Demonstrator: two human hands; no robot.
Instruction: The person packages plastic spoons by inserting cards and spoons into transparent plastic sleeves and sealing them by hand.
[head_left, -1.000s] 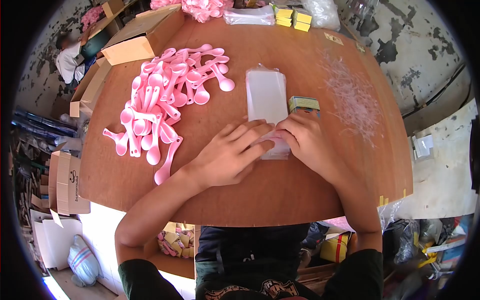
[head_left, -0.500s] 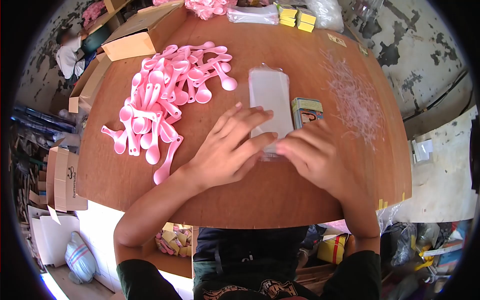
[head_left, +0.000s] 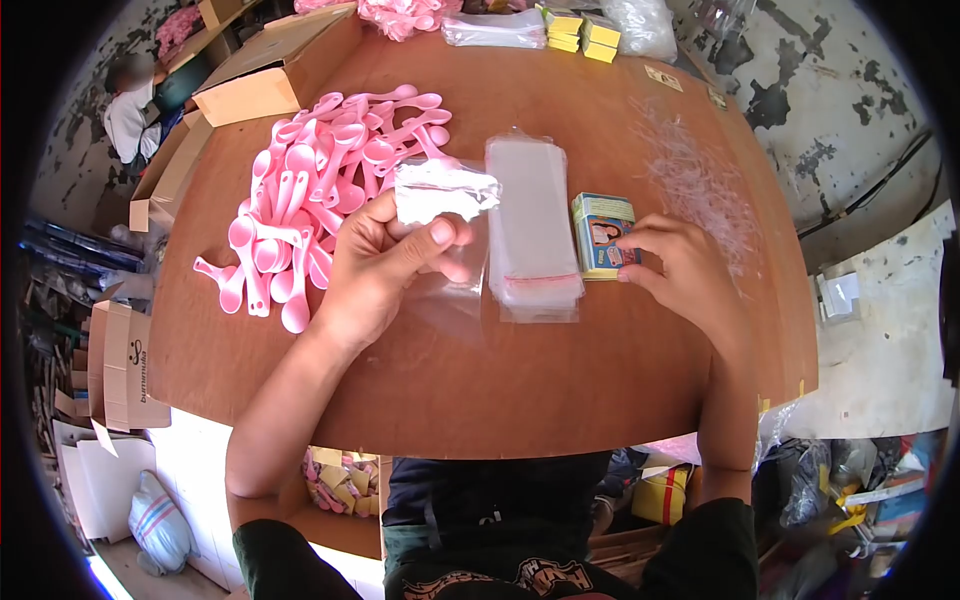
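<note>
My left hand (head_left: 385, 255) is closed on a clear plastic bag (head_left: 445, 190), holding it up left of the bag stack. The bag's top catches bright glare, and its lower part hangs below my fingers. My right hand (head_left: 680, 265) has its thumb and fingertips on the right edge of the top printed card (head_left: 606, 238) in a small stack. Between my hands lies a pile of flat clear bags (head_left: 530, 220). Beyond my left hand spreads a heap of pink plastic spoons (head_left: 300, 190); my hand and the raised bag cover part of it.
Thin plastic strips (head_left: 695, 180) are scattered at the right of the wooden table (head_left: 520, 400). At the back are a cardboard box (head_left: 270, 70), more bags (head_left: 494, 30) and yellow card stacks (head_left: 582, 32). Another person (head_left: 130, 115) sits at the far left.
My left hand has lifted a clear bag off the pile and moved left with it. My right hand has moved from the pile's lower edge to the printed cards.
</note>
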